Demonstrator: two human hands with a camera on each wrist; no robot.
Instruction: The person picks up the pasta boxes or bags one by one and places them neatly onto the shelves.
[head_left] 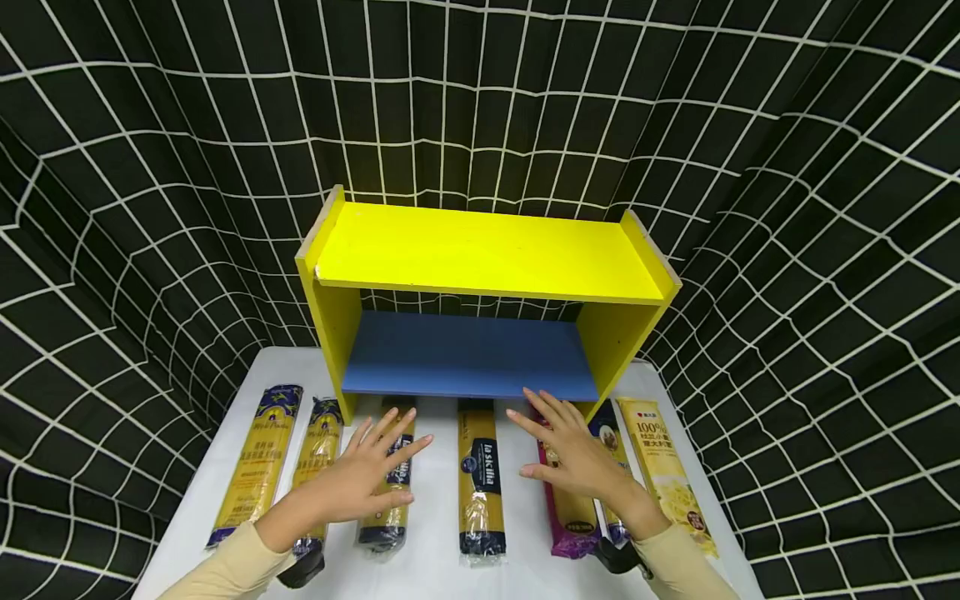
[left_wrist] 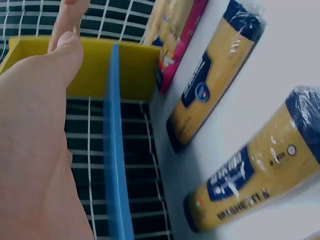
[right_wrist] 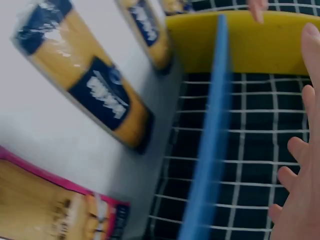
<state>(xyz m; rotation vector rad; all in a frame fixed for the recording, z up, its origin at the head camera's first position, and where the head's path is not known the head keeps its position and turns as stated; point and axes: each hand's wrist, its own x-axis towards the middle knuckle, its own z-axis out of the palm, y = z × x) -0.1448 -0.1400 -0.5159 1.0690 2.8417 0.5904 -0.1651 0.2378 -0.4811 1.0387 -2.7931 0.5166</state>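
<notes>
Both hands hover over a row of pasta packs in front of a small shelf unit, holding nothing. In the head view my left hand (head_left: 358, 477) spreads its fingers above a La Sicilia spaghetti pack (head_left: 386, 508), partly hiding it. My right hand (head_left: 581, 462) is spread over a pack with a magenta edge (head_left: 573, 512), which it partly covers. Between the hands lies another La Sicilia pack (head_left: 482, 479). The shelf unit has a yellow top board (head_left: 480, 250) and a blue lower board (head_left: 468, 354). Both wrist views show the blue board edge-on beside the hands.
Two yellow pasta packs with blue ends, one farther left (head_left: 257, 462) and one nearer (head_left: 318, 450), lie at the left. On the right are a blue-ended pack (head_left: 611, 442) and a pale yellow pack (head_left: 663, 467). A white table (head_left: 435, 533) bears everything; dark gridded cloth (head_left: 480, 100) surrounds it.
</notes>
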